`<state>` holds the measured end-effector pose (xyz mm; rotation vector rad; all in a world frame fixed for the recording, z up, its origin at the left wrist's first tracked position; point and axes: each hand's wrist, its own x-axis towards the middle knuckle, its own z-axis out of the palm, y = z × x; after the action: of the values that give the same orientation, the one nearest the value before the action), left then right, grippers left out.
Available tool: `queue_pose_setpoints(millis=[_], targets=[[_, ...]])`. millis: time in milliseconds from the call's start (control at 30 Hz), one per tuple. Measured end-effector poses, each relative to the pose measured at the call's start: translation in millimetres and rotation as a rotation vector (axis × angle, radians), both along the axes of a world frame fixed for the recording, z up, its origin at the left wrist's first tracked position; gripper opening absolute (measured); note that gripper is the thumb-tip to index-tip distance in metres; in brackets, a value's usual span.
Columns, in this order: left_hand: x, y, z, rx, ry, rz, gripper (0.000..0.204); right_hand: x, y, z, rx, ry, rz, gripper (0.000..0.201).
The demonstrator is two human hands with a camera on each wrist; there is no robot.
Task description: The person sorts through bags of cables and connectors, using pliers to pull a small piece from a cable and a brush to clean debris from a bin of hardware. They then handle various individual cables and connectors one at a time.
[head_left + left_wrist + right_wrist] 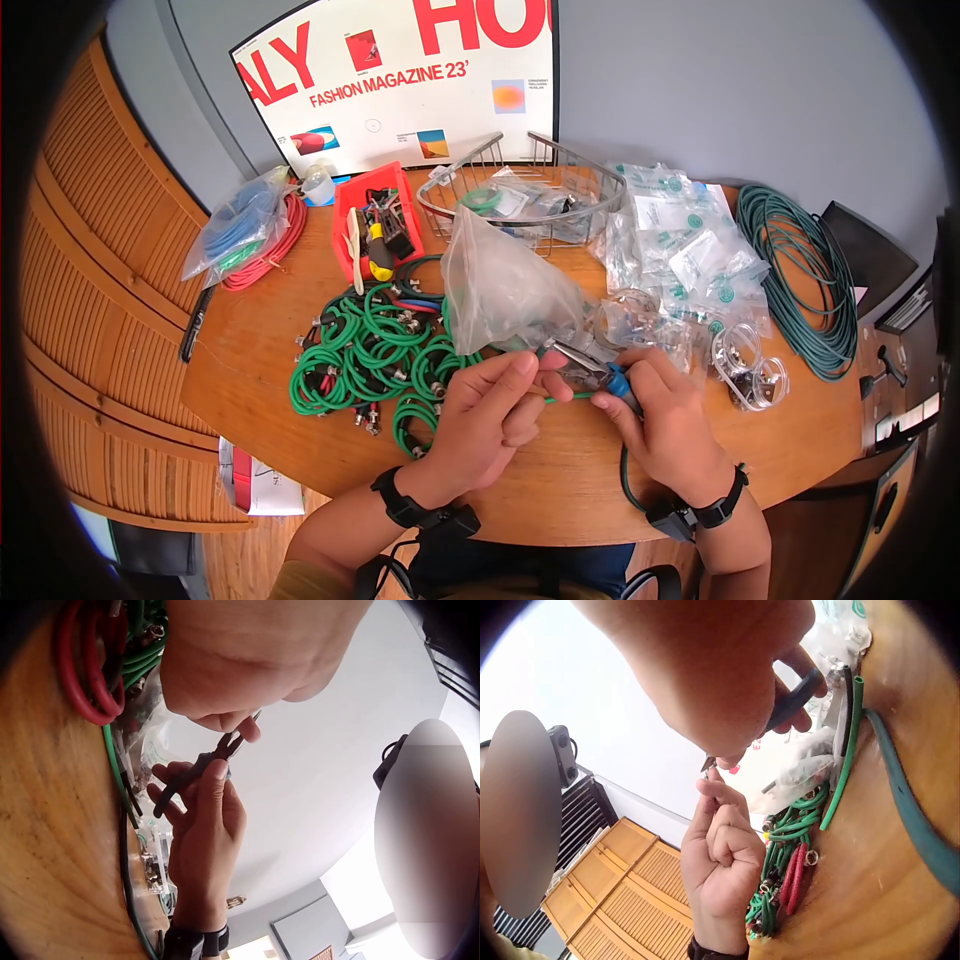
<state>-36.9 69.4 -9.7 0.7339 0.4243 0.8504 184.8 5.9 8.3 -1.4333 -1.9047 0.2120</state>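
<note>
My right hand (668,418) grips long-nose pliers (580,358) by their blue handles. The jaws point left, close to the fingertips of my left hand (482,412). That hand has its thumb and index finger pinched on a small metal piece (706,775), mostly hidden by the fingers; I cannot tell its kind. Its other fingers are curled in. Both hands are raised over the front of the table. To their left lies a heap of coiled green cables (345,350) with metal connectors. A cloudy plastic bag (505,285) stands just behind the hands.
On the wooden table (560,480), a red bin (345,225) of tools and a wire basket (600,190) stand at the back. Clear packets (690,240) and a big dark green cable coil (800,280) lie right. Cut green tubing (845,769) lies near the front.
</note>
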Motion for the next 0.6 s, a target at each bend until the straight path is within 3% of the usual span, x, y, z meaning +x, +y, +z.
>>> queue_pose_setpoints(millis=[600], targets=[[6.0,-3.5,1.2,0.145,0.275,0.144,0.029,0.6,-2.1,0.9,-0.011,-0.108,-0.02,0.035]])
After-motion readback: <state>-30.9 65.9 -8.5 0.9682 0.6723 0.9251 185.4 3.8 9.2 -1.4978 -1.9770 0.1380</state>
